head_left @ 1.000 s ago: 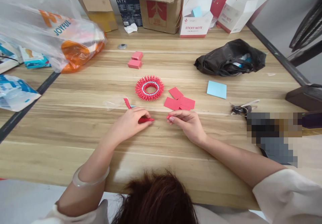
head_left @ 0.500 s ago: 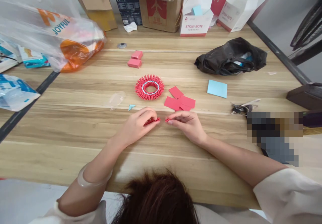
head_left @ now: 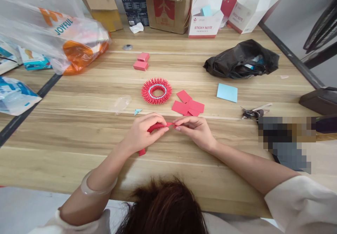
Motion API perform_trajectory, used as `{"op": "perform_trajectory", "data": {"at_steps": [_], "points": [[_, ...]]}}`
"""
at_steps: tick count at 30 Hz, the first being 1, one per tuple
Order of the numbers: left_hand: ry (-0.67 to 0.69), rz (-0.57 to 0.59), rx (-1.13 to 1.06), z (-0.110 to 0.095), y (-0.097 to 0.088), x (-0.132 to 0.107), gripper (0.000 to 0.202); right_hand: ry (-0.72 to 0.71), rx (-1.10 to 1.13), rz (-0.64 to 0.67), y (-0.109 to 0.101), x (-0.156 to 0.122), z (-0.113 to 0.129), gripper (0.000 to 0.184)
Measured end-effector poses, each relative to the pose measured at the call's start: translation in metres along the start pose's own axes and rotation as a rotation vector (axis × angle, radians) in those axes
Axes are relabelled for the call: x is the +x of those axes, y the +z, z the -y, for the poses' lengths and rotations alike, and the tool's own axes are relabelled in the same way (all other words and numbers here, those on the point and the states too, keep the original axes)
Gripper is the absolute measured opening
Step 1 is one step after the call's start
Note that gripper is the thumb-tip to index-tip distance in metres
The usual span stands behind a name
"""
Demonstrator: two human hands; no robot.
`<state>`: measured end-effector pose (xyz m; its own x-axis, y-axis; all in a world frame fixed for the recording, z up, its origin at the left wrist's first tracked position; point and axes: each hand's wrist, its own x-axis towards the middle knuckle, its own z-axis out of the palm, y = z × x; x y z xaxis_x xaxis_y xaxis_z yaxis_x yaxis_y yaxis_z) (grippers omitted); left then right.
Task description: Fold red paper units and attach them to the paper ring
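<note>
My left hand (head_left: 140,132) is closed around a strip of red folded paper (head_left: 156,126). One end of the strip sticks out below the palm, and the other passes the fingertips. Between the thumb and fingers of my right hand (head_left: 197,130) is a small red folded paper piece (head_left: 174,125), meeting the tip of the strip; whether they are joined I cannot tell. Just beyond the hands lie loose red paper slips (head_left: 197,106) and a red spiky paper ring (head_left: 146,93) with a pale blue inner edge. A small blue folded piece (head_left: 137,112) rests near my left fingers.
Two pink-red paper stacks (head_left: 140,66) lie behind the ring. At right are a blue note pad (head_left: 227,92), keys (head_left: 253,113) and a black plastic bag (head_left: 237,60). Cardboard boxes (head_left: 168,14) line the back; a large plastic bag (head_left: 86,44) stands at left.
The gap between my hands has closed, with the left strip's tip now reaching the right fingertips. More of the strip shows, including an end below my left palm.
</note>
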<state>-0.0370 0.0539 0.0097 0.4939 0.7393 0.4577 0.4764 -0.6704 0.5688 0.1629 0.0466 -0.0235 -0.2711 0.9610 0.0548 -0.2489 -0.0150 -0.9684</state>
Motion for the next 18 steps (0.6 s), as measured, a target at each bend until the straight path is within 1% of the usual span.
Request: {"op": "perform_trajectory", "data": {"at_steps": [4, 7, 10, 15, 18], "points": [[0.067, -0.078, -0.038, -0.0015, -0.0011, -0.0003, 0.005, 0.021, 0.008, -0.036, 0.0004, -0.0005, 0.0011, 0.011], [0.101, -0.13, -0.055, -0.0015, -0.0014, -0.0009, 0.011, 0.032, 0.002, -0.048, 0.0003, -0.0007, 0.0015, 0.011], [0.149, -0.168, -0.078, -0.0006, -0.0013, -0.0012, 0.018, 0.011, 0.005, -0.042, 0.0004, -0.001, 0.0023, 0.009], [0.215, -0.172, -0.095, -0.0001, -0.0012, 0.0002, 0.019, -0.001, 0.06, -0.004, 0.0, -0.0014, 0.0031, 0.008], [0.221, -0.161, -0.078, -0.0008, -0.0009, 0.0009, 0.017, 0.02, 0.109, -0.024, -0.0006, -0.0008, 0.0014, 0.01]]}}
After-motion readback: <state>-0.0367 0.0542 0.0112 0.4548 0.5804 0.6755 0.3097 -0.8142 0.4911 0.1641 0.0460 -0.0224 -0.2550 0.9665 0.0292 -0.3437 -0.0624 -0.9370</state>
